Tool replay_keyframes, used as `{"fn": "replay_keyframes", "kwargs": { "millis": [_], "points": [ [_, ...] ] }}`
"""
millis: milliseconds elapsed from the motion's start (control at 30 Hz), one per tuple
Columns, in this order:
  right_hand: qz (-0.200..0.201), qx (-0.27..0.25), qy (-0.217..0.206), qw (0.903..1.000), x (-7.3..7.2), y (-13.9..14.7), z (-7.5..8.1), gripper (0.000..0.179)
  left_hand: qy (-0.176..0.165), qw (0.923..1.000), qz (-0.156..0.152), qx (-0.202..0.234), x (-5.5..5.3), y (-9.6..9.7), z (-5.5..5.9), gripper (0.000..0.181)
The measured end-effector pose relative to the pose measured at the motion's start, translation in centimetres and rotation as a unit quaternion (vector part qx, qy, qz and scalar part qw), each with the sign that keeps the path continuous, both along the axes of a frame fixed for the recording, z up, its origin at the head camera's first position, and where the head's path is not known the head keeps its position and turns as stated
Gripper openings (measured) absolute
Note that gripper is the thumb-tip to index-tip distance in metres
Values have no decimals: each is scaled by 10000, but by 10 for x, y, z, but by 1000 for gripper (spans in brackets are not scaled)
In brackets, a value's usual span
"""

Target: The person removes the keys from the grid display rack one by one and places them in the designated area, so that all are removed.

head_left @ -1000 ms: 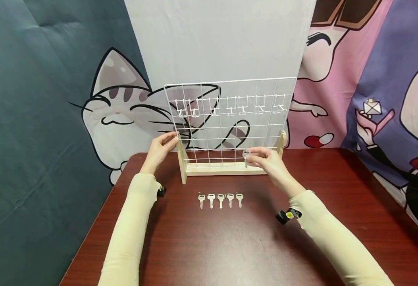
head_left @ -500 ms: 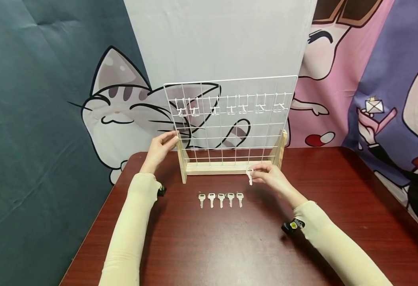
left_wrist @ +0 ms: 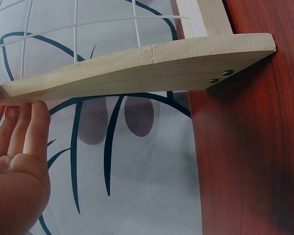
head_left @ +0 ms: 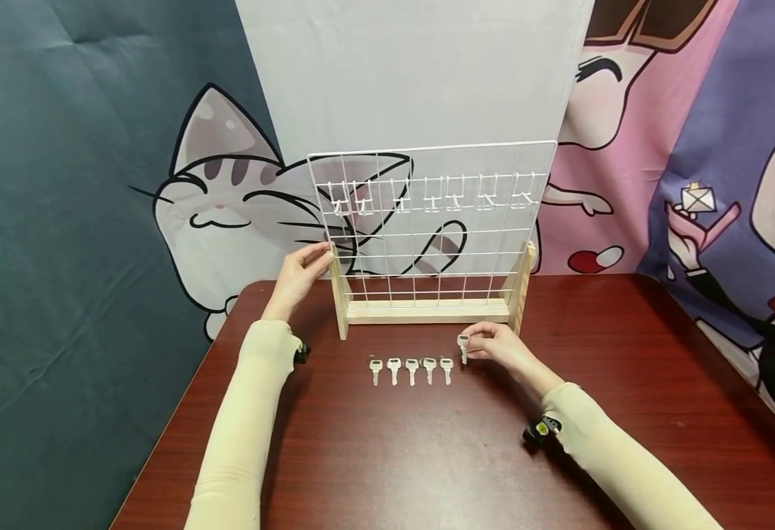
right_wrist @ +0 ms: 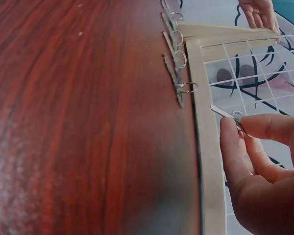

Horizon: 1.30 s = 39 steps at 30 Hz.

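Observation:
My right hand (head_left: pixel 503 346) pinches a silver key (head_left: pixel 463 348) between thumb and fingertips, low over the table just right of a row of several keys (head_left: pixel 412 372). In the right wrist view the key's blade (right_wrist: pixel 220 111) juts out past the fingertips, and rings show at the heads of the row's keys (right_wrist: pixel 174 73). At the far left, my left hand (head_left: pixel 296 280) holds the top of the wooden side post (left_wrist: pixel 137 68) of a white wire grid rack (head_left: pixel 427 313), thumb on one side and fingers on the other.
White hooks (head_left: pixel 453 201) hang in a line across the rack's upper grid. The rack stands near the back of the dark red table (head_left: pixel 387 456). Behind it hangs a cartoon-printed cloth (head_left: pixel 413 73).
My right hand has come down and toward me with the key, from in front of the grid to just beside the row of keys. The left hand stays on the post.

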State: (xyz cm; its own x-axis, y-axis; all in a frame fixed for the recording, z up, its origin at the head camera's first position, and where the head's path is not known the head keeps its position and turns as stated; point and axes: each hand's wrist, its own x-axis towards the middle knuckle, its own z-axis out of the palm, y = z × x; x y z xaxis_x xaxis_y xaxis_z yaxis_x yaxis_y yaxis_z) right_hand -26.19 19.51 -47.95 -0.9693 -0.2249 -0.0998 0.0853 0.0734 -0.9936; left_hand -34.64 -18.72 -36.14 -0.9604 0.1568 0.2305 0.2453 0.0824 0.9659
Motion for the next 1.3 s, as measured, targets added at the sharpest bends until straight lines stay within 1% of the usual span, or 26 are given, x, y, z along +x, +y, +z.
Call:
{"fn": "replay_keyframes", "kwargs": {
  "millis": [233, 400, 500, 667, 1000, 1300],
  "points": [
    [88, 109, -300, 9995, 1, 2, -7, 25, -14, 10000, -43, -57, 0, 0, -2, 41],
    [198, 205, -469, 9985, -2, 2, -12, 21, 31, 9999, 10, -117, 0, -1, -1, 40],
    [184, 303, -565, 9978, -2, 0, -14, 19, 55, 9999, 47, -119, -1, -1, -1, 40],
    [239, 526, -566, 9967, 0, -1, -15, 18, 27, 9999, 56, -150, 0, -1, -1, 40],
    [353, 772, -525, 9950, 1, -1, -14, 22, 34, 9999, 47, -93, -1, -1, 0, 40],
    [244, 1043, -409, 9934, 0, -3, -10, 18, 15, 9999, 45, -121, -2, 0, 0, 40]
  ]
}}
